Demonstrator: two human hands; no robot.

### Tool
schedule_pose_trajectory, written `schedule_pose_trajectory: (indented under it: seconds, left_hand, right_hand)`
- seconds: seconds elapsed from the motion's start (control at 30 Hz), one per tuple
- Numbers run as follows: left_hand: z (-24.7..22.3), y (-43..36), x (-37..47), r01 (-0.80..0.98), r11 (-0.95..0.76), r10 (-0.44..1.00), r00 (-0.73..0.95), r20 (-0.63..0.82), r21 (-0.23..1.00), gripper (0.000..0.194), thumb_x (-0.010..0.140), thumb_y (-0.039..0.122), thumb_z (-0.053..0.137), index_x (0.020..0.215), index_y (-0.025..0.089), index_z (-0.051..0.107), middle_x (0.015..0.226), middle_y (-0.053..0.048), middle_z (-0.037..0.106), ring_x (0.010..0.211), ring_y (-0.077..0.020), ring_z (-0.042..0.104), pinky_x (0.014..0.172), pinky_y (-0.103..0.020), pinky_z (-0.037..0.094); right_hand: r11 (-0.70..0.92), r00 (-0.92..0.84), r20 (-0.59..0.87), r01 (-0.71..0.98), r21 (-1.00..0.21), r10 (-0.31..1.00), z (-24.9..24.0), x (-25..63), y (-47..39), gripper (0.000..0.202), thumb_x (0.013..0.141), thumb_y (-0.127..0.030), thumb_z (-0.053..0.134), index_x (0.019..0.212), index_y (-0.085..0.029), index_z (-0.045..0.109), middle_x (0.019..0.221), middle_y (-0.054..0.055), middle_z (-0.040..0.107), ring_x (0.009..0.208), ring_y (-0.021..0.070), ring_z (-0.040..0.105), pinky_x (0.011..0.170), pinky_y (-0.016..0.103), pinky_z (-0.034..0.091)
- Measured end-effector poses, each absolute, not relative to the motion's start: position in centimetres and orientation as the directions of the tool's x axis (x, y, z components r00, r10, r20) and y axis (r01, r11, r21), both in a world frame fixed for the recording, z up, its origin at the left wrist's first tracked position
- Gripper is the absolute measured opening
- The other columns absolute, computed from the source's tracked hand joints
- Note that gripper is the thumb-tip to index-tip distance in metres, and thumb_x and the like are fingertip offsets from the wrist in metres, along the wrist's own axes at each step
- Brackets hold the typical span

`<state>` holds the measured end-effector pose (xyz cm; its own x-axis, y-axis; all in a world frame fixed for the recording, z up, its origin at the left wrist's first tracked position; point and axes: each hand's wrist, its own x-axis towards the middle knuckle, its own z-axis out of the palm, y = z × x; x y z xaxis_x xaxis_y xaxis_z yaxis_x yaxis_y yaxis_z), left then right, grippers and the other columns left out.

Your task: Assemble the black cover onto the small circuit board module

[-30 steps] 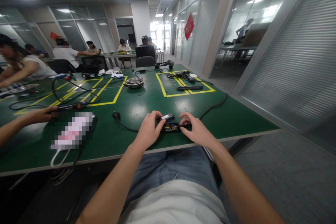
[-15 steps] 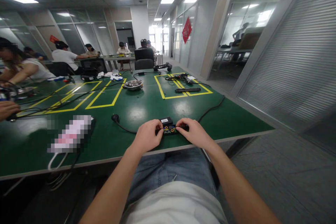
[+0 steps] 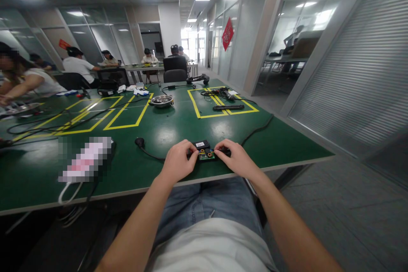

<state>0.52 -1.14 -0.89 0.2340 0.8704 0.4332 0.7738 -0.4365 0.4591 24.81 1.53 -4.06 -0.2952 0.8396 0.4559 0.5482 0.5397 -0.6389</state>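
The small green circuit board with ring-shaped copper-coloured parts (image 3: 207,154) lay flat and exposed near the table's front edge, just beside the black rectangular plastic cover with a white label (image 3: 201,144).

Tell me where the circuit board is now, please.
In the head view, the circuit board is below centre, at the table, between the left hand and right hand.

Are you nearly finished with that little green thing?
Partway, it seems. The green circuit board is already uncovered. The left hand and right hand are working at its two ends. The labelled black piece lies just beyond it, not over it, so closing up is probably left.
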Motion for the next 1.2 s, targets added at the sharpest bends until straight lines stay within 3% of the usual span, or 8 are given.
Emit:
schedule_pose_trajectory:
  seconds: [0.27,0.37,0.5,0.6,0.8,0.97,1.07,1.2]
  left_hand:
    - [-0.9,-0.8,0.4,0.833,-0.391,0.899,0.254,0.357,0.392,0.013,0.094,0.019,0.07,0.081,0.022,0.071,0.088,-0.005,0.073,0.089,-0.0252,0.069,0.081,-0.037,0.054]
    - [-1.0,-0.7,0.4,0.802,-0.482,0.844,0.318,0.431,0.352,0.007,0.094,0.017,0.071,0.092,0.022,0.076,0.114,-0.01,0.075,0.112,-0.0289,0.069,0.1,-0.044,0.056]
    - [-1.0,-0.3,0.6,0.815,-0.448,0.873,0.31,0.378,0.367,0.031,0.104,0.023,0.06,0.126,0.032,0.081,0.15,-0.008,0.069,0.139,-0.0327,0.061,0.114,-0.054,0.053]
    - [-1.2,0.1,0.8,0.855,-0.343,0.924,0.232,0.304,0.39,0.031,0.105,0.027,0.061,0.127,0.033,0.083,0.145,-0.007,0.074,0.134,-0.0337,0.066,0.113,-0.054,0.054]
    - [-1.9,0.8,0.3,0.847,-0.207,0.93,0.016,0.366,0.489,0.021,0.095,0.023,0.077,0.115,0.025,0.085,0.115,-0.01,0.085,0.111,-0.033,0.076,0.101,-0.047,0.059]
    - [-1.5,-0.1,0.0,0.666,-0.534,0.813,0.234,0.534,0.521,0.026,0.101,0.024,0.07,0.125,0.026,0.081,0.124,-0.009,0.082,0.117,-0.027,0.073,0.107,-0.043,0.058]
    - [-1.2,-0.6,0.1,0.597,-0.625,0.778,0.421,0.467,0.503,0.024,0.101,0.025,0.071,0.121,0.026,0.084,0.124,-0.008,0.082,0.115,-0.026,0.073,0.106,-0.042,0.058]
    - [-1.2,-0.6,0.2,0.614,-0.62,0.784,0.465,0.411,0.488,0.023,0.1,0.026,0.073,0.12,0.028,0.085,0.124,-0.008,0.082,0.114,-0.0258,0.073,0.105,-0.042,0.058]
  right_hand:
    - [0.549,-0.327,0.443,0.568,-0.613,0.835,-4.0,24.9,1.9,0.014,0.096,-0.017,0.067,0.085,-0.023,0.072,0.088,0.003,0.075,0.086,0.0221,0.067,0.081,0.034,0.047]
    - [0.551,-0.328,0.451,0.605,-0.575,0.83,-4.1,24.9,2.0,0.014,0.095,-0.017,0.068,0.083,-0.024,0.073,0.086,0.003,0.076,0.088,0.0231,0.067,0.082,0.035,0.046]
    - [0.558,-0.331,0.459,0.609,-0.564,0.825,-4.1,24.9,1.9,0.015,0.097,-0.019,0.066,0.085,-0.025,0.074,0.086,0.002,0.076,0.086,0.0228,0.067,0.082,0.036,0.045]
    - [0.545,-0.326,0.444,0.608,-0.577,0.834,-4.0,24.8,1.7,0.016,0.097,-0.018,0.065,0.085,-0.025,0.074,0.085,0.002,0.075,0.085,0.0225,0.067,0.082,0.036,0.045]
    - [0.535,-0.329,0.426,0.604,-0.591,0.842,-3.8,24.8,1.6,0.014,0.097,-0.02,0.066,0.086,-0.024,0.073,0.086,0.002,0.075,0.085,0.0222,0.068,0.081,0.036,0.047]
    - [0.513,-0.294,0.423,0.565,-0.646,0.857,-4.1,24.8,1.8,0.009,0.095,-0.024,0.065,0.1,-0.024,0.072,0.09,0.002,0.077,0.087,0.0226,0.072,0.084,0.036,0.052]
    - [0.498,-0.276,0.416,0.534,-0.684,0.867,-4.2,24.8,2.0,0.017,0.095,-0.024,0.061,0.109,-0.024,0.07,0.09,0.003,0.077,0.088,0.0228,0.073,0.085,0.037,0.054]
    - [0.498,-0.291,0.405,0.541,-0.678,0.867,-4.2,24.8,2.0,0.018,0.094,-0.021,0.06,0.109,-0.025,0.07,0.092,0.003,0.077,0.089,0.0233,0.074,0.087,0.038,0.054]
